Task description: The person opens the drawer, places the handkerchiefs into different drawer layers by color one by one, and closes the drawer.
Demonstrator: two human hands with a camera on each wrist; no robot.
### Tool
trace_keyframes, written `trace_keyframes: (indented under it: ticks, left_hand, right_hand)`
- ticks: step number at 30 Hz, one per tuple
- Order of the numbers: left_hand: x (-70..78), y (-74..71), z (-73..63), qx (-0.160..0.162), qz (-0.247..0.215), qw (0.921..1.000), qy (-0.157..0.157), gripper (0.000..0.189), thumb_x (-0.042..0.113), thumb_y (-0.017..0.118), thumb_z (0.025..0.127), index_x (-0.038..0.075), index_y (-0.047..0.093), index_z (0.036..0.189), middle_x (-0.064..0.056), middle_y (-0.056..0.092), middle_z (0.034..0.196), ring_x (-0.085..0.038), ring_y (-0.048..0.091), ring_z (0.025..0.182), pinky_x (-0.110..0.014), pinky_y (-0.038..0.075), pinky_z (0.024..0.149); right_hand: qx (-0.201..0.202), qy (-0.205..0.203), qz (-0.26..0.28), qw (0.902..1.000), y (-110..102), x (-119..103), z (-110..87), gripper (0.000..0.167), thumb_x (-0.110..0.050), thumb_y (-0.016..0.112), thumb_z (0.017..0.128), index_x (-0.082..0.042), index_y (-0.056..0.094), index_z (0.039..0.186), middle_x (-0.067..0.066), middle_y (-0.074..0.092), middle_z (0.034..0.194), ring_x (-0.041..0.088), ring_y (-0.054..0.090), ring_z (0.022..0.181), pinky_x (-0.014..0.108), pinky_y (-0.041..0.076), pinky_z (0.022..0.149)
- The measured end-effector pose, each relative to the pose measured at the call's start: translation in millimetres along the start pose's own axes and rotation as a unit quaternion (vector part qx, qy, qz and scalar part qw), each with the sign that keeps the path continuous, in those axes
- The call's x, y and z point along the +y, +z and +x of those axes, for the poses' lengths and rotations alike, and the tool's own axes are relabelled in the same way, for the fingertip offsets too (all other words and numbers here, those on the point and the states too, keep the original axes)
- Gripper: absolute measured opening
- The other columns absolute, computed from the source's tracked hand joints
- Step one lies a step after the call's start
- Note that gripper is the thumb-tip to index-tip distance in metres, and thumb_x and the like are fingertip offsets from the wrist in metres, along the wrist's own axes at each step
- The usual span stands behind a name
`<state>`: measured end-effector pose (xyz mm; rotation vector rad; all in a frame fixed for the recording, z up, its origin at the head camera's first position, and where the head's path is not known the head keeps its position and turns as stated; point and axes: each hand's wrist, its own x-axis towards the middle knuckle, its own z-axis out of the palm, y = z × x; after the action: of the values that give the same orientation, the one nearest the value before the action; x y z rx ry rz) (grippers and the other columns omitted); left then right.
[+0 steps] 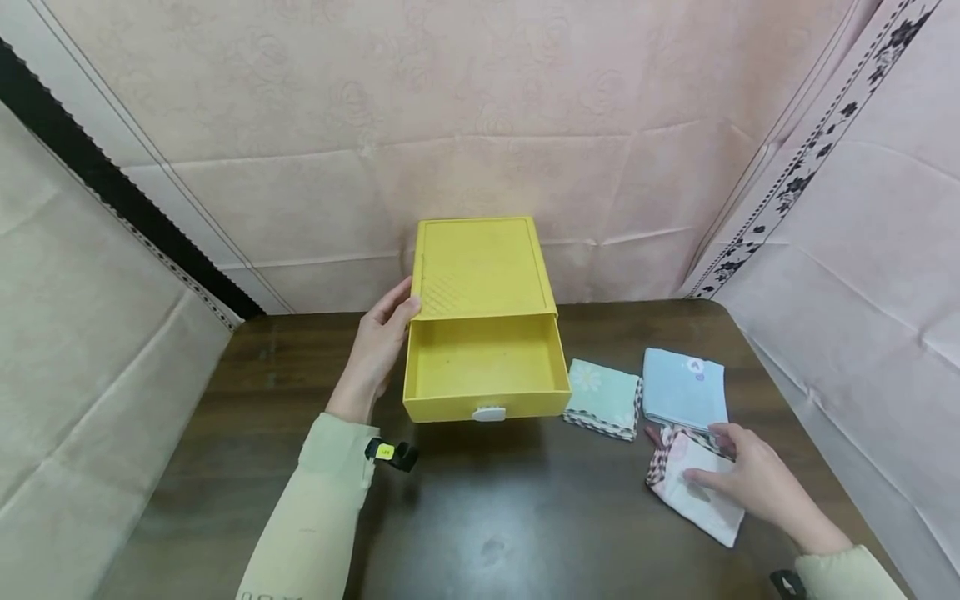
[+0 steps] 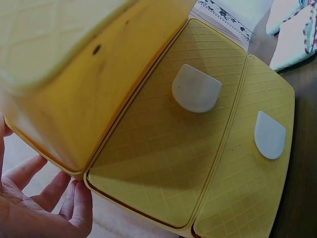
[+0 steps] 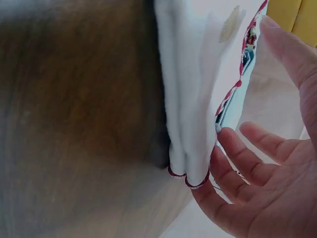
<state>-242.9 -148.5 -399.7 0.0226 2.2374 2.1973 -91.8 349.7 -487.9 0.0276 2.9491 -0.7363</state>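
In the head view a yellow drawer box (image 1: 480,267) stands on the table with its top drawer (image 1: 487,354) pulled out. The drawer is bare inside and has a white knob (image 1: 490,413). My left hand (image 1: 378,342) rests against the box's left side, thumb by the top front edge; in the left wrist view its fingertips touch the side edge. My right hand (image 1: 757,475) is over a folded white cloth (image 1: 701,492) with dark red checked trim. In the right wrist view its fingers (image 3: 233,173) touch the cloth's edge, thumb spread apart from them.
A folded mint green cloth (image 1: 603,396) with checked trim lies right of the drawer. Beside it a folded light blue cloth (image 1: 684,387) sits just behind the white one. Below the pulled-out drawer, the left wrist view shows two closed drawer fronts (image 2: 148,148). Pale patterned fabric (image 1: 480,100) hangs around the table.
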Motion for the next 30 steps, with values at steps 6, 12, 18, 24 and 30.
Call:
trace_keyframes:
  ticks: [6, 12, 18, 24, 30]
  left_hand:
    - [-0.4, -3.7, -0.1, -0.002, -0.005, 1.0000, 0.001, 0.052, 0.045, 0.060, 0.094, 0.034, 0.047, 0.143, 0.006, 0.045, 0.144, -0.016, 0.047, 0.124, -0.042, 0.038, 0.104]
    - [-1.9, -4.0, -0.2, -0.006, -0.011, 0.9999, 0.008, 0.052, 0.046, 0.060, 0.094, 0.034, 0.046, 0.143, 0.007, 0.045, 0.145, -0.016, 0.048, 0.124, -0.041, 0.038, 0.104]
    - [-3.6, 0.6, -1.1, -0.013, -0.021, 0.9996, 0.011, 0.054, 0.046, 0.060, 0.094, 0.033, 0.046, 0.144, 0.006, 0.045, 0.144, -0.017, 0.048, 0.124, -0.041, 0.038, 0.104]
    - [-1.1, 2.0, 0.3, -0.007, -0.009, 0.9999, 0.010, 0.053, 0.051, 0.060, 0.092, 0.037, 0.047, 0.142, 0.009, 0.046, 0.143, -0.015, 0.048, 0.124, -0.040, 0.038, 0.104]
    - [-2.2, 1.0, -0.7, 0.001, -0.007, 1.0000, 0.003, 0.052, 0.051, 0.061, 0.091, 0.038, 0.048, 0.141, 0.010, 0.047, 0.141, -0.013, 0.049, 0.122, -0.039, 0.040, 0.103]
  right_hand:
    - [0.004, 0.008, -0.020, 0.9998, 3.8, 8.9, 3.0, 0.103, -0.062, 0.080, 0.065, 0.013, 0.046, 0.125, 0.032, 0.057, 0.110, 0.048, 0.054, 0.101, 0.059, 0.046, 0.078]
    - [-0.010, 0.022, -0.022, 0.9995, 6.9, 15.0, 4.8, 0.106, -0.063, 0.081, 0.063, 0.018, 0.045, 0.122, 0.035, 0.055, 0.111, 0.051, 0.053, 0.101, 0.060, 0.046, 0.079]
    - [-0.024, 0.029, -0.043, 0.9984, 3.1, 16.9, 4.6, 0.104, -0.063, 0.083, 0.060, 0.019, 0.049, 0.114, 0.032, 0.056, 0.102, 0.051, 0.052, 0.095, 0.059, 0.045, 0.076]
    - [-0.054, 0.035, -0.060, 0.9961, 3.1, 20.2, 14.7, 0.104, -0.065, 0.081, 0.059, 0.019, 0.049, 0.111, 0.030, 0.056, 0.097, 0.050, 0.055, 0.089, 0.057, 0.047, 0.073]
    - [-0.111, 0.054, -0.067, 0.9901, 4.3, 18.7, 22.6, 0.116, -0.069, 0.078, 0.061, 0.026, 0.042, 0.118, 0.043, 0.051, 0.107, 0.058, 0.051, 0.100, 0.061, 0.046, 0.080]
